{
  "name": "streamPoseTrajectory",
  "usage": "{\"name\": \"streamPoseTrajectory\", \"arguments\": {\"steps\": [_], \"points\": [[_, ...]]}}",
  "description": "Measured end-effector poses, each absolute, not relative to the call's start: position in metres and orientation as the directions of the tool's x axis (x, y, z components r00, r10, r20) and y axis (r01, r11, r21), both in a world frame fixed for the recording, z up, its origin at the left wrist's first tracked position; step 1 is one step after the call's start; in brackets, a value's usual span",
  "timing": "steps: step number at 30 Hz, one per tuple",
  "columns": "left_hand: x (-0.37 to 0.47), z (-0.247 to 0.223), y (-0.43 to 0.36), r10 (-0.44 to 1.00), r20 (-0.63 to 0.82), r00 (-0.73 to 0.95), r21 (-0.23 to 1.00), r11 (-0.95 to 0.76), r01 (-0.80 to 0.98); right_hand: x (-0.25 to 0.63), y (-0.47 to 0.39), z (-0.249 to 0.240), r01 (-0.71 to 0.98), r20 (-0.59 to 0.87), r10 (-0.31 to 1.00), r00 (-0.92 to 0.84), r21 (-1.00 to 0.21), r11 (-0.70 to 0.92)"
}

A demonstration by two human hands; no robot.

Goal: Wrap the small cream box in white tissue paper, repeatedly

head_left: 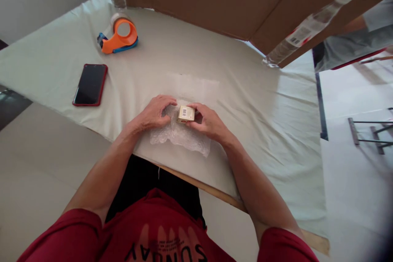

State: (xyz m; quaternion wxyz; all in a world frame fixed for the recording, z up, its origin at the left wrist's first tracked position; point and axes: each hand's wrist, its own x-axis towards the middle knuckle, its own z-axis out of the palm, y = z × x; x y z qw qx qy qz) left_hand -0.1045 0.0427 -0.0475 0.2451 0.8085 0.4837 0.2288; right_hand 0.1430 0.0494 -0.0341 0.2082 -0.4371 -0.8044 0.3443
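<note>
- Done, as things lie: the small box (186,113) is over the bubble wrap (184,141), which is spread out on the surface (260,102).
- Left, by my judgement: the wrap is not folded over the box, and I see no tape joining it, so the work looks to be at an early stage.
- The right hand (210,120) has its fingers closed about the box from the right, over the wrap.
- The left hand (156,112), at the wrap's left edge, curves with its fingers wide; whether it grips the wrap I cannot tell.
- Counted: one small box; one piece of wrap, though its layers cannot be told.
- One phone (90,85), left of the wrap and a little beyond it.
- One tape dispenser (115,43), beyond the wrap to its left.
- One large cardboard piece (215,0), standing beyond the wrap.
- One other person (353,45), partly visible, beyond the wrap to its right.
</note>
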Motion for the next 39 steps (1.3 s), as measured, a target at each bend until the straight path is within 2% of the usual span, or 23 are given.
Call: {"name": "streamPoseTrajectory", "arguments": {"steps": [4,16,20,24,26,29,33,36,39], "points": [[-0.105,-0.049,0.044,0.885,0.147,0.442,0.602,-0.435,0.670,0.139,0.051,-0.041,0.517,0.040,0.862,-0.506,-0.786,0.339],[-0.105,-0.052,0.044,0.877,0.177,0.447,0.600,-0.456,0.657,0.138,0.050,-0.043,0.527,0.029,0.867,-0.498,-0.784,0.328],[-0.108,-0.047,0.046,0.898,0.131,0.420,0.663,-0.394,0.637,0.144,0.053,-0.043,0.487,0.019,0.838,-0.545,-0.807,0.335],[-0.113,-0.020,0.028,0.920,0.130,0.369,0.731,-0.340,0.592,0.151,0.061,-0.048,0.391,0.019,0.803,-0.595,-0.866,0.311],[-0.113,-0.003,0.009,0.879,0.195,0.434,0.672,-0.442,0.594,0.154,0.064,-0.051,0.338,0.033,0.792,-0.609,-0.893,0.297],[-0.108,0.010,-0.023,0.792,0.252,0.557,0.485,-0.601,0.635,0.154,0.066,-0.052,0.292,0.050,0.790,-0.611,-0.913,0.284],[-0.093,-0.005,-0.047,0.779,0.214,0.589,0.260,-0.627,0.734,0.150,0.063,-0.049,0.306,0.045,0.805,-0.591,-0.911,0.276],[-0.082,-0.021,-0.047,0.812,0.277,0.513,0.216,-0.573,0.791,0.148,0.061,-0.047,0.316,0.046,0.814,-0.579,-0.908,0.276],[-0.076,-0.027,-0.039,0.820,0.363,0.442,0.254,-0.544,0.800,0.147,0.062,-0.048,0.318,0.046,0.814,-0.579,-0.907,0.277]]}}
